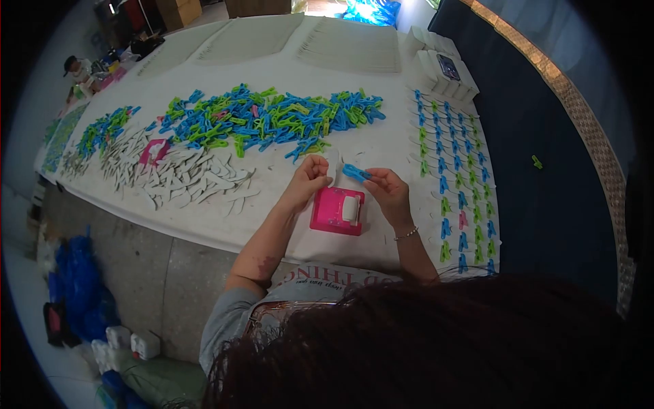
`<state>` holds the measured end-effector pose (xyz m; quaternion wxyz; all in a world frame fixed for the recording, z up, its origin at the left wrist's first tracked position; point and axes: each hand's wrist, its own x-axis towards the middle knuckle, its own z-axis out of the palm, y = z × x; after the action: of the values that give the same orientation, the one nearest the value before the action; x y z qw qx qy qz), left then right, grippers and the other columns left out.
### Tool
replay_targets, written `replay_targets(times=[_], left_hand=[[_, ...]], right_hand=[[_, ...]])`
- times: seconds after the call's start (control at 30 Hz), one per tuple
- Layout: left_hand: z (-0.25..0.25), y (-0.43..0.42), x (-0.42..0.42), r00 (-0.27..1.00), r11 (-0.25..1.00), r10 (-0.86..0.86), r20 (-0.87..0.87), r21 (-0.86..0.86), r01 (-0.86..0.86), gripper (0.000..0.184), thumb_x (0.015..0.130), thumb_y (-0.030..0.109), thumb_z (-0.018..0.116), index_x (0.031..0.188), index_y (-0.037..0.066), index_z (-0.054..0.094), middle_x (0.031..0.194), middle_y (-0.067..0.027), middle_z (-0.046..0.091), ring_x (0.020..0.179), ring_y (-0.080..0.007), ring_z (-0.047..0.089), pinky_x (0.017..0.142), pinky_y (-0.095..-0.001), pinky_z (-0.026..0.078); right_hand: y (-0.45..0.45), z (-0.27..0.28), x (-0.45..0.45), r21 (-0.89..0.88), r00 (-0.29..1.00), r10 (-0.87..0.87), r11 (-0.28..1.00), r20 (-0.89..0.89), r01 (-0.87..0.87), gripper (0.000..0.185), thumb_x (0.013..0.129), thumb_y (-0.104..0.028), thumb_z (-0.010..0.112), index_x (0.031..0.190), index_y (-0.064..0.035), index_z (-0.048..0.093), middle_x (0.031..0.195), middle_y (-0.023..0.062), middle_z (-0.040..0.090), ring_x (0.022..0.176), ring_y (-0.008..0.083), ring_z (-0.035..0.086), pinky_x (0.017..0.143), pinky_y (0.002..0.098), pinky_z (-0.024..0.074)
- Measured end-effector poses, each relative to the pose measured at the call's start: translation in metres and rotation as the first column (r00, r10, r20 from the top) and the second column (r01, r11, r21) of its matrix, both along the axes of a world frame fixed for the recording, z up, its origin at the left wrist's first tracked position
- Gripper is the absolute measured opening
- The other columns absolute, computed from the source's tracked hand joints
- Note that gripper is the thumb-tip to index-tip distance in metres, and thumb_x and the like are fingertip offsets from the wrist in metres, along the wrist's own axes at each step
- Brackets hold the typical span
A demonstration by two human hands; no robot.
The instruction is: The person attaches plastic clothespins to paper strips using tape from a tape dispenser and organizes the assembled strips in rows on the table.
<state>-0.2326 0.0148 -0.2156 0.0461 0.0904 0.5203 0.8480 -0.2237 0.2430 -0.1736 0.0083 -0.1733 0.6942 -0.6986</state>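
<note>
Above the table's near side, my right hand (390, 191) pinches a blue clothes peg (355, 172) that points left. My left hand (308, 182) is closed on a pale curved strip (333, 163), its upper end sticking up beside the peg. Just below both hands lies a pink holder (326, 210) with a white roll (351, 208) in its right part. Beyond my hands spreads a heap of blue and green pegs (272, 117). To the left is a pile of loose pale strips (184, 174).
Rows of pegs with strips (456, 170) line the table's right side, near stacked white blocks (446, 80) bearing a phone (448, 67). A green peg (537, 161) lies on the dark surface at right. Another person (80, 71) sits far left. Blue bags (85, 286) lie on the floor.
</note>
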Motion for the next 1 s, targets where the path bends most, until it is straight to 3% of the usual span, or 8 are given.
replay_targets(times=[0.4, 0.47, 0.5, 0.57, 0.7, 0.77, 0.87, 1.0], left_hand=[[0.001, 0.000, 0.002, 0.996, 0.996, -0.088, -0.012, -0.002, 0.088, 0.035, 0.078, -0.008, 0.062, 0.106, 0.008, 0.050, 0.094, 0.0020, 0.054, 0.083, -0.0045, 0.053, 0.075, -0.0185, 0.045], [-0.002, 0.000, 0.001, 0.998, 0.998, -0.061, 0.008, -0.001, 0.061, 0.036, 0.078, -0.008, 0.062, 0.107, 0.008, 0.049, 0.094, 0.0016, 0.055, 0.083, -0.0046, 0.054, 0.075, -0.0183, 0.045], [0.000, 0.001, 0.001, 0.997, 0.997, -0.073, 0.009, -0.001, 0.073, 0.036, 0.078, -0.008, 0.062, 0.107, 0.008, 0.049, 0.094, 0.0016, 0.055, 0.083, -0.0046, 0.054, 0.075, -0.0183, 0.045], [0.004, 0.002, 0.004, 0.999, 0.998, -0.034, 0.000, -0.045, 0.034, 0.035, 0.077, -0.007, 0.061, 0.106, 0.009, 0.047, 0.090, 0.0023, 0.055, 0.080, -0.0066, 0.054, 0.073, -0.0198, 0.044], [0.003, 0.005, 0.007, 0.994, 0.992, -0.109, 0.005, -0.069, 0.109, 0.042, 0.077, -0.005, 0.063, 0.115, 0.008, 0.047, 0.099, -0.0008, 0.055, 0.088, -0.0088, 0.053, 0.081, -0.0228, 0.044], [0.001, 0.009, 0.006, 0.980, 0.952, 0.090, -0.175, -0.275, -0.136, 0.050, 0.080, 0.001, 0.063, 0.127, 0.008, 0.045, 0.114, -0.0052, 0.054, 0.101, -0.0120, 0.050, 0.091, -0.0274, 0.041], [0.004, 0.003, 0.002, 0.983, 0.968, 0.164, -0.079, -0.179, -0.176, 0.060, 0.081, 0.008, 0.067, 0.134, 0.006, 0.040, 0.122, -0.0068, 0.050, 0.111, -0.0146, 0.045, 0.099, -0.0303, 0.036], [-0.006, 0.002, -0.003, 0.977, 0.963, 0.196, -0.081, -0.171, -0.207, 0.055, 0.082, 0.010, 0.066, 0.131, 0.006, 0.042, 0.123, -0.0069, 0.050, 0.110, -0.0153, 0.046, 0.100, -0.0295, 0.036]], right_hand=[[-0.014, 0.007, 0.003, 0.005, 0.992, 0.070, 0.997, 0.109, -0.071, 0.029, 0.088, -0.006, 0.067, 0.114, 0.0020, 0.060, 0.102, 0.0083, 0.068, 0.091, 0.0099, 0.062, 0.079, 0.0215, 0.0507], [-0.018, 0.015, 0.010, 0.310, 0.933, -0.089, 0.929, -0.347, 0.204, 0.026, 0.082, -0.007, 0.071, 0.106, -0.0036, 0.063, 0.103, 0.0076, 0.067, 0.095, 0.0176, 0.063, 0.082, 0.0293, 0.0503], [-0.018, 0.013, 0.010, 0.309, 0.933, -0.101, 0.926, -0.347, 0.215, 0.026, 0.082, -0.007, 0.071, 0.106, -0.0036, 0.063, 0.103, 0.0076, 0.067, 0.095, 0.0176, 0.063, 0.082, 0.0293, 0.0503], [-0.013, 0.009, 0.006, 0.383, 0.590, 0.004, 0.765, -0.807, 0.519, 0.021, 0.076, -0.012, 0.074, 0.094, -0.0089, 0.064, 0.100, 0.0072, 0.062, 0.093, 0.0248, 0.059, 0.083, 0.0388, 0.0462], [-0.002, 0.011, 0.014, 0.390, 0.539, 0.004, 0.695, -0.843, 0.604, 0.019, 0.072, -0.013, 0.074, 0.086, -0.0114, 0.062, 0.095, 0.0049, 0.057, 0.091, 0.0255, 0.055, 0.082, 0.0411, 0.0409], [0.008, 0.009, 0.016, 0.393, 0.542, -0.067, 0.615, -0.837, 0.683, 0.016, 0.072, -0.012, 0.074, 0.083, -0.0123, 0.063, 0.091, 0.0035, 0.057, 0.088, 0.0235, 0.054, 0.080, 0.0403, 0.0393], [0.040, -0.003, 0.017, 0.417, 0.554, -0.207, 0.466, -0.806, 0.781, 0.012, 0.072, -0.012, 0.073, 0.077, -0.0118, 0.062, 0.087, 0.0029, 0.056, 0.086, 0.0226, 0.054, 0.079, 0.0394, 0.0382], [0.073, -0.025, 0.012, 0.420, 0.592, -0.381, 0.445, -0.710, 0.791, 0.010, 0.073, -0.013, 0.073, 0.075, -0.0108, 0.063, 0.086, 0.0033, 0.058, 0.086, 0.0223, 0.055, 0.079, 0.0392, 0.0377]])
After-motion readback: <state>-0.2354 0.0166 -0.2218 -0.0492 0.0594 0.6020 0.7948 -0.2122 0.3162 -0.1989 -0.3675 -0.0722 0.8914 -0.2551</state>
